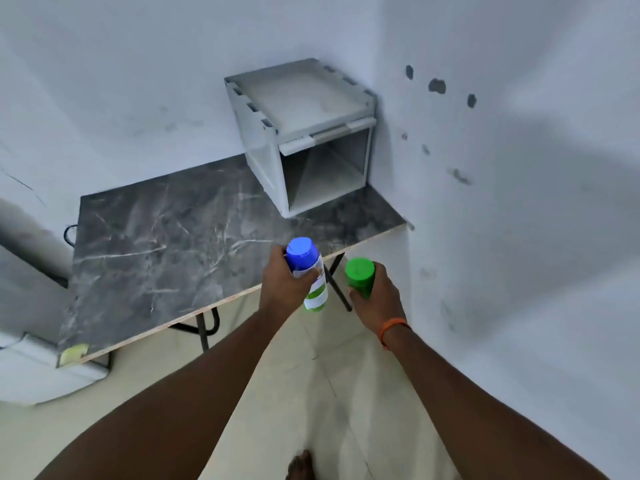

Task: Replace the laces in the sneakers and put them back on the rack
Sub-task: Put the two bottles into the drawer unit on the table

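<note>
Head view, looking down on a bench (166,244) with a dark grey marbled top, set into the corner of a pale wall (519,168); black folding legs (204,330) show under the bench's near edge.

Rack (304,133): a grey open-fronted box standing on the bench at its far right corner, against the wall; its opening faces the bench's near edge; nothing can be made out inside.

Left hand (280,282): over the near edge of the bench toward its right end; fingers wrapped round a blue-capped bottle (299,252) with a white and green body, held roughly upright and tilted a little.

Right hand (377,299): just off the near right corner of the bench, over the floor (311,375); fingers curled round a green-capped bottle (360,275), its body mostly hidden by the hand; orange wristband (393,329) on that wrist.

The two bottles are near each other, not touching.

A yellow-green patch (72,353) sits at the near left corner of the bench; a white object (34,372) lies below that corner; a bare foot (299,465) is on the floor, well in front of the bench.
</note>
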